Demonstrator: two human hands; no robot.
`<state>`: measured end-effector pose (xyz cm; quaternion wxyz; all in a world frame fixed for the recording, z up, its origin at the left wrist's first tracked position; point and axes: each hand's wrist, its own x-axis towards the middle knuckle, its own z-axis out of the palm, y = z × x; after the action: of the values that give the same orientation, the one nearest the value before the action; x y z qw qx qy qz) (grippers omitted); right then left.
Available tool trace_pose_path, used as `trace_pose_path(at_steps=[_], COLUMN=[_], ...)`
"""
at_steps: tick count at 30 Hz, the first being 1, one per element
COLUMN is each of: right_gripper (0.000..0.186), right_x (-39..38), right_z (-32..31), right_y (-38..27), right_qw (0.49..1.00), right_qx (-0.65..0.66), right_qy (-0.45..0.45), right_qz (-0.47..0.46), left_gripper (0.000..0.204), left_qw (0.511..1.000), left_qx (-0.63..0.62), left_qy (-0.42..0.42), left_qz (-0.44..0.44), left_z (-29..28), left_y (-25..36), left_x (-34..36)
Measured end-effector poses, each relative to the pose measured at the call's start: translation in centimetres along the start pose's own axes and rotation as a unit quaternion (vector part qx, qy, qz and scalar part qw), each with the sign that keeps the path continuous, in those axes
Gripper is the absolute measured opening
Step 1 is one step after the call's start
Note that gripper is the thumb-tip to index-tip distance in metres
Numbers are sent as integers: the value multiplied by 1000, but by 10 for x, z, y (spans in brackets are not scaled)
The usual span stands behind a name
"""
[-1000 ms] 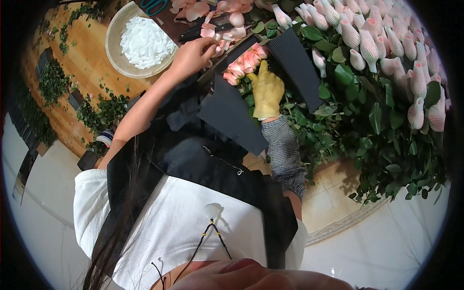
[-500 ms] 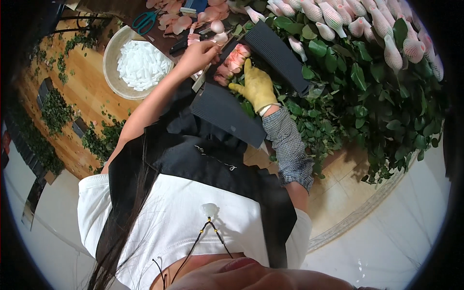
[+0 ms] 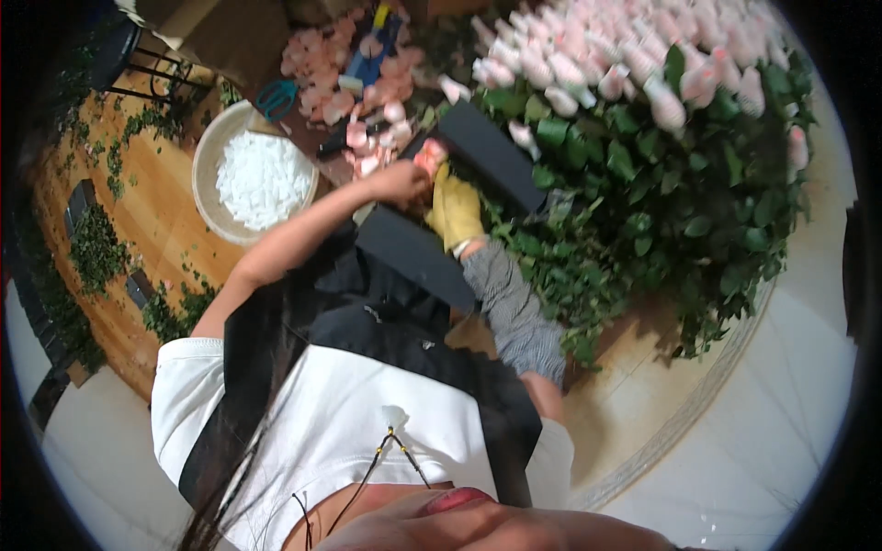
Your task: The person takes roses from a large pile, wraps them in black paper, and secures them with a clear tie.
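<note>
A pink rose sits at the opening between two dark ridged panels, the far panel and the near panel. My bare left hand is closed, with its curled fingertips at the rose's near side; the image is a little blurred there. From the other side my right hand, in a yellow glove, has its fingers pressed together against the rose. The stem is hidden by the glove and panels. Just beyond my left hand lie loose pink petals.
A round tub of small white pieces stands at left, near teal scissors. Many net-sleeved pink roses with leafy stems fill the right. Beyond the petals are a blue tool and cardboard box.
My left hand has moved down and in to the rose. The gloved fingers, spread before, are now together. The whole view has shifted, showing more of the far table.
</note>
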<state>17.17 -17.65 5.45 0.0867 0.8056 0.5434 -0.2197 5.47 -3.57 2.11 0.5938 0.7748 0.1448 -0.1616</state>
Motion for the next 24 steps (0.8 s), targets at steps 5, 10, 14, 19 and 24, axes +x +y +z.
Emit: trace_pose_path(at_steps=[5,10,14,19,24], right_gripper=[82,54,47,50,48], right_x=[2,9,9,7,7], right_z=[-11,5,11,8,20], right_y=[34,37,26,20,27], right_qw=[978,989,991,994,986], right_qx=[202,119,103,69,117], right_qy=[-37,79,83,52,117], right_qz=[-44,-51,17,64,28], left_gripper=[32,29,26,23,24], left_qw=[986,990,963,968,993], left_qx=[-149,69,-63,-49,-92], left_qy=[30,119,257,245,67], left_qz=[-61,42,51,31,28], left_z=[11,10,-18,-25,0], left_y=[-2,-5,-21,-27,-19], left_x=[1,-10,-31,-29,-3])
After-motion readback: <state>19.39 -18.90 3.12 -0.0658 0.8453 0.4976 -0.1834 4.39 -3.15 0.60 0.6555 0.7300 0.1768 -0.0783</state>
